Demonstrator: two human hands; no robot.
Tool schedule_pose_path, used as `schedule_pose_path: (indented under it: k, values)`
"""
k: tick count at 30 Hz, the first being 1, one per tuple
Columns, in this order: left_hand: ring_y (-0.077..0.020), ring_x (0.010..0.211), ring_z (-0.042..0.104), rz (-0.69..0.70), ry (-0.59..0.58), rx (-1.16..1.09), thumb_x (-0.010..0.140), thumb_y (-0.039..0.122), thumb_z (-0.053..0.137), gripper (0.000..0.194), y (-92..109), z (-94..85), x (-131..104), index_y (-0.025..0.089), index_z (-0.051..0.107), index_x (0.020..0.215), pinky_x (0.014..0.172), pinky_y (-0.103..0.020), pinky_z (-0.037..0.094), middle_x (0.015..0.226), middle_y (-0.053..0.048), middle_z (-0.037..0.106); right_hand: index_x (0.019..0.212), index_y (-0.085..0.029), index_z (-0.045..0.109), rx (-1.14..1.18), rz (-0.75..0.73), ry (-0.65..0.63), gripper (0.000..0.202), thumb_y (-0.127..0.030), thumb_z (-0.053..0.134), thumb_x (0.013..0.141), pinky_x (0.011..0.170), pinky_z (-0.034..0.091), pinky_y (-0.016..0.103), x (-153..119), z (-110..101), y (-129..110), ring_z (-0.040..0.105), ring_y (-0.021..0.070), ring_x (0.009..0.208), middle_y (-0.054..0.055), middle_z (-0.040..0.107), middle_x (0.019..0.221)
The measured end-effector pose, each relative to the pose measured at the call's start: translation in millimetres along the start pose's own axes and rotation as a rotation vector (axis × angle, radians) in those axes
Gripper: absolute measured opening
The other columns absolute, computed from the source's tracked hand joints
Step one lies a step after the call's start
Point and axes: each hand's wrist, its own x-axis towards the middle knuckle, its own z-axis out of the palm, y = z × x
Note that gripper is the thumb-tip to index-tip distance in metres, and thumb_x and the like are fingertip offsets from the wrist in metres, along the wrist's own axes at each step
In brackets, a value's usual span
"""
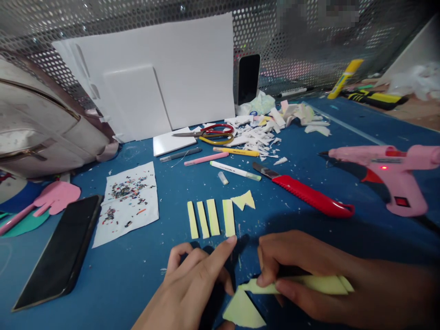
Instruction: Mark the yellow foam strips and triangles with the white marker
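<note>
Well, below the red cutter (314, 196), toward the person, the right hand (299, 270) has its thumb and fingers closed on a long yellow-green piece (319, 284). This piece is pale and flat-faced, with what look like overlapping layers at its right end; its middle is partly hidden by the fingers. Its left tip meets a broad, roughly triangular piece (243, 309) of similar colour, below and to the left of the cutter.

The left hand (192, 279) lies farther left of the cutter, its index finger stretched out and other fingers bent; whether it grips anything underneath, I cannot tell. That index fingertip is at the lower end of the rightmost of four narrow yellow-green strips (212, 217). They stand in a row left of the cutter, straight-edged and slightly uneven in width, the rightmost set a little apart. A small notched scrap (244, 200) sits between that strip and the cutter.

Right of the cutter is a pink glue gun (395, 169) with a lit red light; beyond its blade, to the left, are slim pens (206, 158) and red-and-yellow-handled scissors (216, 133).
</note>
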Motion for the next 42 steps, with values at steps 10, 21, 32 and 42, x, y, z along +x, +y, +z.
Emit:
schedule_pose_path:
  k: [10,21,32,42]
  values:
    - [-0.0222,0.098,0.057,0.006,0.011,0.021,0.082,0.001,0.058,0.1,4,0.4,0,0.037,0.001,0.156,0.101,-0.042,0.02,0.114,0.002,0.062,0.081,-0.018,0.059,-0.045,-0.036,-0.036,0.026,-0.031,0.045,0.097,0.06,0.046,0.023,-1,2,4,0.065,0.0167,0.071,0.006,0.07,0.083]
    - [-0.0236,0.099,0.054,-0.002,-0.028,-0.015,0.081,0.0,0.062,0.108,-2,0.1,1,0.041,-0.004,0.155,0.099,-0.04,0.016,0.12,0.003,0.06,0.082,-0.019,0.057,-0.12,-0.145,-0.024,0.013,-0.02,0.05,0.093,0.064,0.047,0.023,-2,2,6,0.061,0.0146,0.067,0.001,0.065,0.076]
    - [-0.0229,0.102,0.05,0.036,-0.068,-0.062,0.083,-0.001,0.063,0.108,0,-4.8,2,0.041,-0.005,0.155,0.102,-0.037,0.013,0.128,0.004,0.059,0.086,-0.019,0.058,-0.093,-0.275,-0.054,0.011,-0.009,0.054,0.085,0.068,0.047,0.021,-1,1,8,0.058,0.0128,0.071,0.0,0.063,0.078]
    - [-0.0247,0.105,0.051,0.058,-0.074,-0.068,0.084,0.0,0.062,0.107,-4,-2.2,1,0.04,-0.007,0.156,0.105,-0.041,0.012,0.127,0.003,0.06,0.089,-0.021,0.057,-0.112,-0.283,-0.031,0.014,-0.007,0.054,0.086,0.071,0.048,0.023,-5,4,11,0.059,0.0137,0.074,-0.001,0.063,0.08]
